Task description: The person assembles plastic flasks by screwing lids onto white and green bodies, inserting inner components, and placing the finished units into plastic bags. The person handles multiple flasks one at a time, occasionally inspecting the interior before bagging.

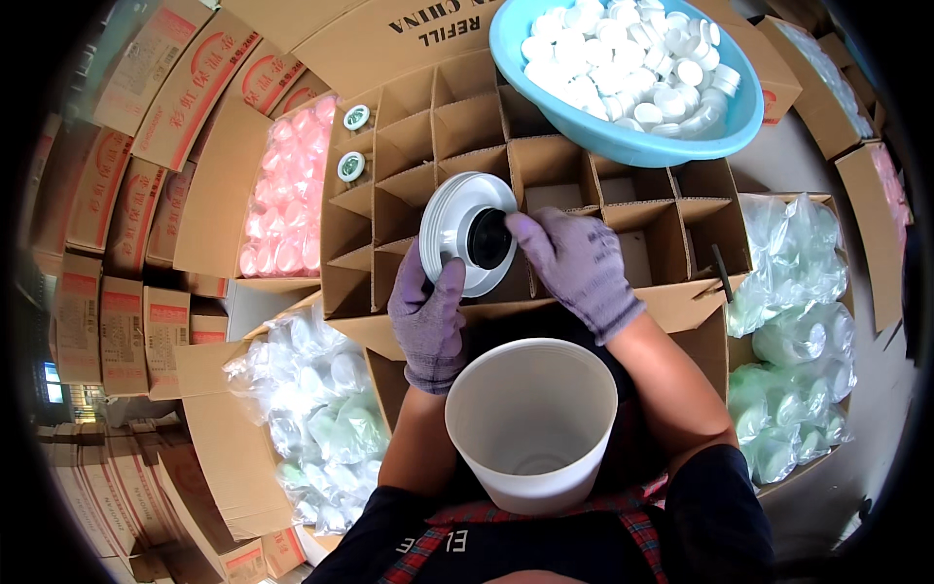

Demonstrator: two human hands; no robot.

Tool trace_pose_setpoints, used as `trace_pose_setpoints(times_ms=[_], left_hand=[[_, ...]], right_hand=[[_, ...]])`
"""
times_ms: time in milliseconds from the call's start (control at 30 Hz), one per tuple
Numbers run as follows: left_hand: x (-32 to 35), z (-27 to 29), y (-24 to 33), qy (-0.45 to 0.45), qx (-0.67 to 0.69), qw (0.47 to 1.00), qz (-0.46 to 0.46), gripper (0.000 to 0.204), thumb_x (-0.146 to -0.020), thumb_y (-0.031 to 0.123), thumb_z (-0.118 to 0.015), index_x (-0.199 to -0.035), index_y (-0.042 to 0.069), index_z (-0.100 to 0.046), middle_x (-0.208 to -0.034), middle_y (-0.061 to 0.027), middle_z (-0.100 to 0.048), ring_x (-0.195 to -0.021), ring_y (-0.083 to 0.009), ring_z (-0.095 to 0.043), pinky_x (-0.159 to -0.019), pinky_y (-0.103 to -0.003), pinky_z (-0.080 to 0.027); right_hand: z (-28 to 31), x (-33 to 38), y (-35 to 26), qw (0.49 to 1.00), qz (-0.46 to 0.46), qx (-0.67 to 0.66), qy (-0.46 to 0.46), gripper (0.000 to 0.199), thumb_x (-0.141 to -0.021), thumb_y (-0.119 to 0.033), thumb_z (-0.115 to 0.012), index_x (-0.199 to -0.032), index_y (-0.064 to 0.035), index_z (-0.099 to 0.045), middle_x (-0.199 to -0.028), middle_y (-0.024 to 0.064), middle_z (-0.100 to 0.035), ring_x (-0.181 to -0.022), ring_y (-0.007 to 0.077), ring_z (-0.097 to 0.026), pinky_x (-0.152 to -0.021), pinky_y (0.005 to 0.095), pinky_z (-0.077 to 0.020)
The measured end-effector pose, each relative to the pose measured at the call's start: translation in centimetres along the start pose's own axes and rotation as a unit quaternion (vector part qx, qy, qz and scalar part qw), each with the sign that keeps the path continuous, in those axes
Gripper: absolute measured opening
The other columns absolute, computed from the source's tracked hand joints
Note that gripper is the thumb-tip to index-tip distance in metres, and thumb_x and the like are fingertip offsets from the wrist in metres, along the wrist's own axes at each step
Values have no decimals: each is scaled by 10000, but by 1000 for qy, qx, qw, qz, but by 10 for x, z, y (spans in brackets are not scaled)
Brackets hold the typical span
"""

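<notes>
In my gloved left hand [428, 321] is a white round ridged plastic lid [444, 216], gripped by its rim and tilted. A round black cap [486, 240] sits in the lid's raised middle. The fingertips of my gloved right hand [581, 265] are closed against the right edge of that cap. Both hands are above the divided cardboard box [472, 107]. Closer to my body, an open white plastic tub [533, 487] stands between my forearms, with nothing seen inside it.
Beyond the box is a blue basin [623, 146] heaped with white caps [632, 68]. Two green-and-white round tops [351, 165] show in its left cells. Pink bagged goods [287, 190] lie left; clear bags [336, 409] and greenish bags [790, 341] flank me. Cartons [185, 92] are stacked left.
</notes>
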State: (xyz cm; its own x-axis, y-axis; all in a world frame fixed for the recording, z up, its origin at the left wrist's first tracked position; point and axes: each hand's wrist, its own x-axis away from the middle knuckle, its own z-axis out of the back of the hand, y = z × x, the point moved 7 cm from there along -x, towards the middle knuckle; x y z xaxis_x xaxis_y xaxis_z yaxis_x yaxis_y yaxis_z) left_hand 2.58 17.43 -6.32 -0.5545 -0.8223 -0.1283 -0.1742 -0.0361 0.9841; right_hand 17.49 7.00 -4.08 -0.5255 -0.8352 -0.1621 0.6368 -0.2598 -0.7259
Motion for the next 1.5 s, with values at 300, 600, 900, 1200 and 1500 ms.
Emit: trace_pose_setpoints(times_ms=[300, 600, 900, 1200, 1500], left_hand=[[-1, 0, -6, -12, 48, 999, 14, 470, -912, 183, -708, -1322, -6, -577, -1054, 0, -647, -784, -29, -526, -619, -166, -413], [-46, 53, -37, 119, -73, 990, 13, 575, -945, 182, -657, -1416, -56, -430, -1357, -206, -528, -1236, -242, -526, -1046, -343, -408], [-33, 33, -27, -127, -530, 822, -166, 641, -747, 232, -736, -1353, 125, -555, -1487, -246, -363, -1366, -498, -309, -1131, -568, -252], [-30, 60, 4, -3, -346, 914, -211, 601, -780, 32, -683, -1359, 2, -524, -1442, -201, -475, -1388, -382, -381, -1160, -463, -273], [-51, 43, 96, 52, -266, 889, -369, 1173, -706, 208, -880, -1549, -40, -103, -1511, -221, -334, -1381, -318, -375, -1139, -414, -307]], right_hand=[[4, 13, -6, 990, 49, -25, 126, 515, -925, -494, -591, -1139, -24, -593, -905, 231, -675, -844, 390, -671, -716, 479, -523], [-7, -77, -19, 986, 79, 125, 83, 399, -943, -455, -573, -875, -63, -603, -703, 171, -662, -726, 366, -676, -657, 463, -526], [-214, -283, -86, 918, 249, 263, -164, 361, -926, -225, -562, -1260, -102, -619, -1310, 174, -594, -1205, 330, -589, -992, 428, -484], [-169, -270, -98, 948, 241, 185, -100, 522, -826, -348, -684, -1278, -113, -569, -1268, 151, -586, -1160, 343, -608, -963, 443, -502], [19, -66, -187, 893, 414, 151, 90, 673, -695, -245, -814, -1293, -104, -539, -1070, 105, -605, -1019, 295, -611, -918, 399, -494]])
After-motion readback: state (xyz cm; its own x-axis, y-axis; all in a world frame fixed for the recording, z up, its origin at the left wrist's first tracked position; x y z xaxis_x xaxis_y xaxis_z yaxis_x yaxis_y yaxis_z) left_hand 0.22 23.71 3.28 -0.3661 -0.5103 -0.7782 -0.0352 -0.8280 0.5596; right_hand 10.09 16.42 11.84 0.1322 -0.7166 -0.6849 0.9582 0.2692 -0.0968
